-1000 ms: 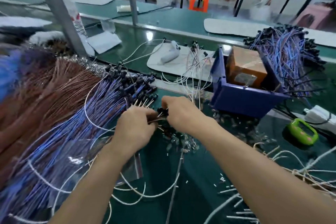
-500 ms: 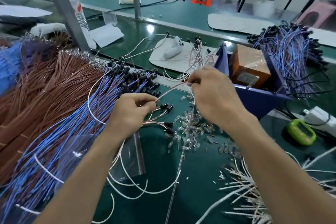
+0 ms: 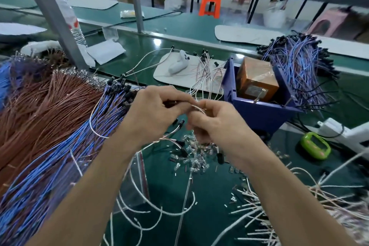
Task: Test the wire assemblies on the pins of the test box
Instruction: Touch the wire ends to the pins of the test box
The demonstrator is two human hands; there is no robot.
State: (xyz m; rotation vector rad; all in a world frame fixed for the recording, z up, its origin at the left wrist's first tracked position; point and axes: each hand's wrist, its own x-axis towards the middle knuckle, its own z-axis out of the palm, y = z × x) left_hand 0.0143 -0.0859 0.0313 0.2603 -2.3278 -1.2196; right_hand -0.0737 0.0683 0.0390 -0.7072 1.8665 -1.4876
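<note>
My left hand (image 3: 151,114) and my right hand (image 3: 217,124) meet above the green bench and pinch a small bunch of thin wire assemblies (image 3: 175,136) with black ends, which hang beneath the fingers. The orange test box (image 3: 256,80) sits tilted in a blue bin (image 3: 259,112) to the right of my hands, two thin metal pins sticking out of its front face. A big pile of blue wire assemblies (image 3: 60,156) lies to the left, under my left forearm.
Brown wires (image 3: 40,106) are heaped at far left. Another blue bundle (image 3: 299,66) lies behind the bin. Small clear and black parts (image 3: 191,158) litter the bench under my hands. White wires (image 3: 279,205), a green device (image 3: 315,148) and a grey frame post (image 3: 52,14) stand around.
My right hand, which had reached toward the blue bin with a wire, has come back to my left hand. Both hands now hold the wires together, slightly higher.
</note>
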